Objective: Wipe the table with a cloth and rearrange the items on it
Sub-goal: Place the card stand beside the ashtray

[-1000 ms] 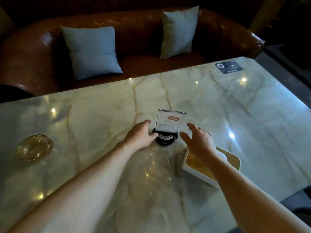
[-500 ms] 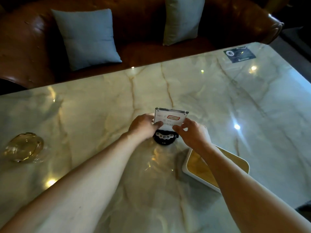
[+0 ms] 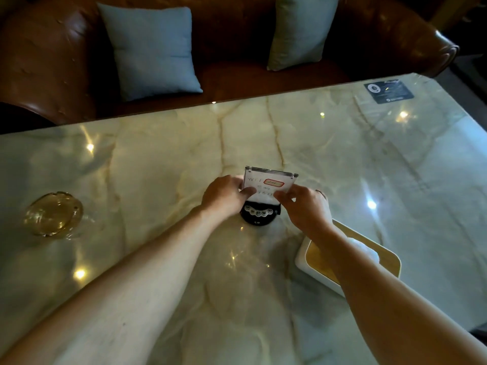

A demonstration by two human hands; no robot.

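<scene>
Holding the sign stand (image 3: 266,196) from both sides, you have your left hand (image 3: 224,197) pinching the left edge of its clear card panel, thumb across the front, and your right hand (image 3: 305,206) pinching the right edge. It sits near the middle of the marble table (image 3: 342,159), its round black base (image 3: 259,216) on or just above the surface (I cannot tell which).

Taking the stand as your landmark: the tissue box (image 3: 313,262) lies just to its right and nearer you, partly under your right forearm; the amber glass ashtray (image 3: 52,213) is well apart to its left; the dark sticker (image 3: 388,91) is far beyond it to the right.

Expect the stand to be light but top-heavy. The panel looks stiff, smooth and likely slippery, and it may pull out of the base. My judgement: shift one hand down to the base and steady the panel with the other.
</scene>
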